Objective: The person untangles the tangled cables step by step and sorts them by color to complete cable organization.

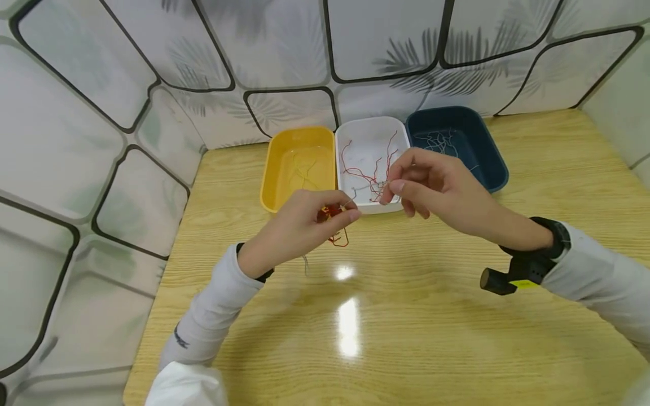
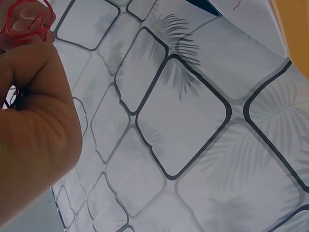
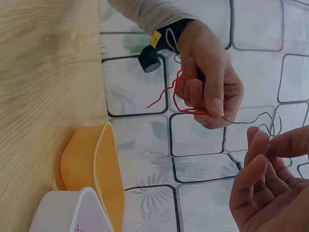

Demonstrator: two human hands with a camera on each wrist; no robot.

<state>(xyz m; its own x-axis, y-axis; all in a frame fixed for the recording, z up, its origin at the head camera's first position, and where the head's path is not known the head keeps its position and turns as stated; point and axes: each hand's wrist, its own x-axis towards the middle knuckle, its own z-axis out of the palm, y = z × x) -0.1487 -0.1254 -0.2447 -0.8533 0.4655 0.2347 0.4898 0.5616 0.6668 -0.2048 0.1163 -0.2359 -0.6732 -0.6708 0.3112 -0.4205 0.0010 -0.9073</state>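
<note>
My left hand (image 1: 299, 223) grips a small bundle of red wires (image 3: 176, 99) and grey wire, with loose ends hanging below the fingers. From between its thumb and forefinger a wavy grey wire (image 3: 247, 122) runs across to my right hand (image 1: 452, 194). The right thumb and fingertips pinch the curled far end of that wire. Both hands are raised above the front of the trays, a short way apart. In the left wrist view, red loops show at the curled fingers. The palm hides part of the bundle.
Three trays stand side by side by the patterned wall: a yellow tray (image 1: 271, 169) with yellow wires (image 1: 304, 172), a white tray (image 1: 363, 146) with red wires (image 1: 345, 155), and a dark blue tray (image 1: 482, 152) with grey wires (image 1: 439, 138). The wooden table (image 1: 406, 327) extends toward me.
</note>
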